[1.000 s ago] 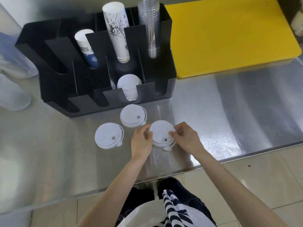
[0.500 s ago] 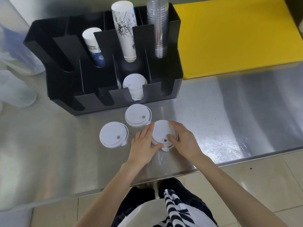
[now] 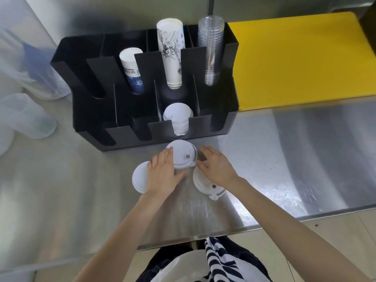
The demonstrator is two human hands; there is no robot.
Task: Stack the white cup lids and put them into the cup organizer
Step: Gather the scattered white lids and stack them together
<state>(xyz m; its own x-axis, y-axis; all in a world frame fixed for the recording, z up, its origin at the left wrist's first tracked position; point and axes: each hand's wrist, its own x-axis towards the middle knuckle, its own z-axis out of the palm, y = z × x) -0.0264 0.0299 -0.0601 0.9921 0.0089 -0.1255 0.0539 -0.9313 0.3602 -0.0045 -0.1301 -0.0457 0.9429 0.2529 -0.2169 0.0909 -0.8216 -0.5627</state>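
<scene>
Count on the steel counter (image 3: 284, 159): 3 loose white lid items, all lying flat, tops up, so each disc's axis runs vertical.

- Far lid (image 3: 181, 154), centre of frame, just in front of the organizer. Sip hole and tab sit at its lower-right edge.
- Left lid (image 3: 139, 178), centre-left, mostly hidden under the left hand. Tab direction: cannot tell.
- Near stack (image 3: 205, 185), right of centre and lower. Looks more than one lid thick; exact count unreadable. Hole and tab point lower right, toward the counter edge.

A fourth group, a nested column of lids (image 3: 178, 119), is already in the black cup organizer (image 3: 81, 110), in a front-row slot, second from the right. It leans back, long axis running from the front slot up and away.

Organizer holds 3 cup stacks in the back row, all tilted back: short blue-printed paper cups (image 3: 131, 73), tall ink-drawn paper cups (image 3: 172, 53), clear plastic cups (image 3: 211, 51). The other slots look empty.

Left hand (image 3: 164, 176): fingers spread, palm down, fingertips on the left edge of the far lid, heel over the left lid.
Right hand (image 3: 216, 165): fingers loosely curved, not pinching, at the right edge of the far lid; contact cannot be confirmed. Wrist covers part of the near stack.

1 yellow board (image 3: 295, 58), upper right, beside the organizer.
</scene>
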